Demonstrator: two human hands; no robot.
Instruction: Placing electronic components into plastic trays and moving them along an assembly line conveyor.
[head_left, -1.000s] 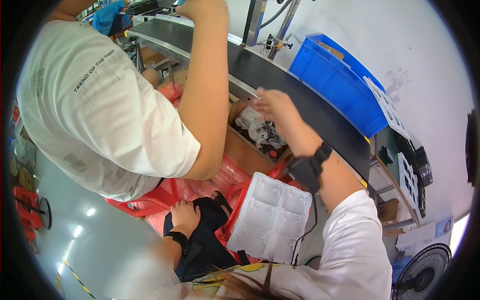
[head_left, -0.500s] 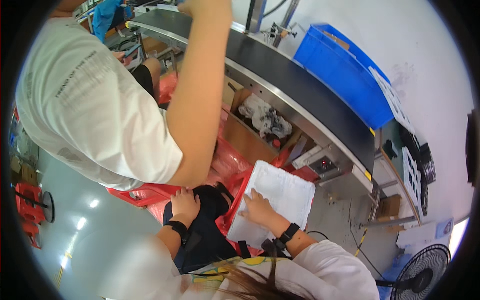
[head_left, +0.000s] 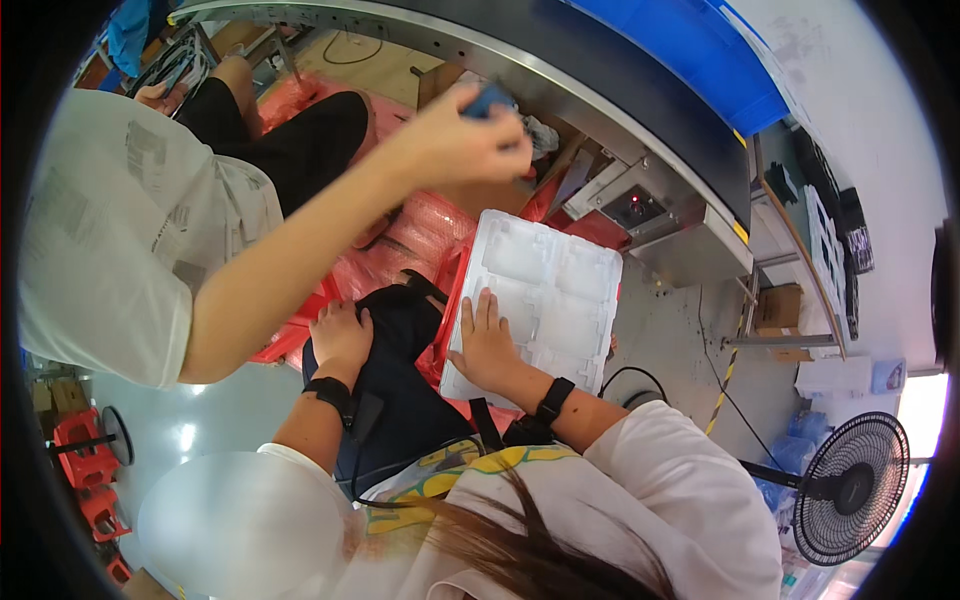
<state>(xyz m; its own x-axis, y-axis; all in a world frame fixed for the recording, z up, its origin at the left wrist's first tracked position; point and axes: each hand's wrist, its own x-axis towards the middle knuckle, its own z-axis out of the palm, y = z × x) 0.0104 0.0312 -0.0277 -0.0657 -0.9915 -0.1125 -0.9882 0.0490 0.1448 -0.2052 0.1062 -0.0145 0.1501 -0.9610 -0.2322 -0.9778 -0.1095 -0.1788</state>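
In the middle of the frame the right hand (head_left: pixel 487 345) lies flat on the lower left corner of a white moulded plastic tray (head_left: pixel 545 295), its fingers (head_left: pixel 484 310) spread wide and straight, pressing on the tray without gripping it. The tray has several shallow square pockets and rests tilted across red bubble-wrap bags (head_left: pixel 410 235). Just left of it, the left hand (head_left: pixel 340 338) rests with loosely curled fingers on a black fabric item (head_left: pixel 400 390) in the person's lap; it grasps nothing clearly. Both wrists carry black bands.

A co-worker in a white shirt (head_left: pixel 110 230) fills the left of the frame. That person's bare arm reaches across to upper centre, where the hand (head_left: pixel 465 145) pinches a small blue object (head_left: pixel 490 100). Behind runs a grey conveyor frame (head_left: pixel 650 190). A black standing fan (head_left: pixel 850 490) sits at lower right.
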